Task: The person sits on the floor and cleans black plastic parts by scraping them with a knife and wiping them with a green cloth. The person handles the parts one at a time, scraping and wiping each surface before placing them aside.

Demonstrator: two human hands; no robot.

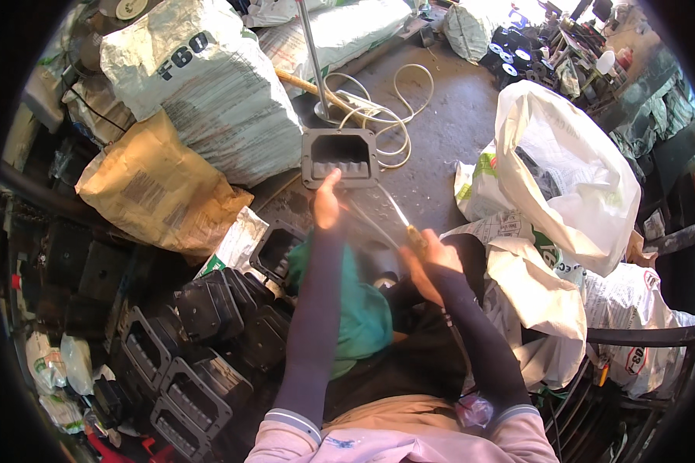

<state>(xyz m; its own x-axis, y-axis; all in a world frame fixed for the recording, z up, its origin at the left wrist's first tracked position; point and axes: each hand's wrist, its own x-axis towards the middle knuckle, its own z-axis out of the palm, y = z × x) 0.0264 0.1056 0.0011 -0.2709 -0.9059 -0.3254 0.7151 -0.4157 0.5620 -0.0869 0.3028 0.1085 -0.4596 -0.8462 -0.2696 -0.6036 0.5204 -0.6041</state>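
Note:
My left hand (327, 202) grips the near edge of a black plastic housing (340, 179), a rectangular frame with a deep opening and a ribbed inside, held up over the floor. In my right hand (435, 266) is a tool with a yellowish handle (416, 238) and a thin bright metal shaft. The fingers are closed round the handle, and the shaft slants up and left toward the housing's lower right corner. Whether its tip touches the housing I cannot tell. A green cloth (359, 305) lies under my left forearm, over my lap.
Many similar black housings (184, 397) are piled at the lower left. A brown paper sack (158, 189) and a large white sack (208, 100) stand left. Coiled pale hose or cable (413, 116) lies on the floor ahead. An open white sack (594, 193) stands right.

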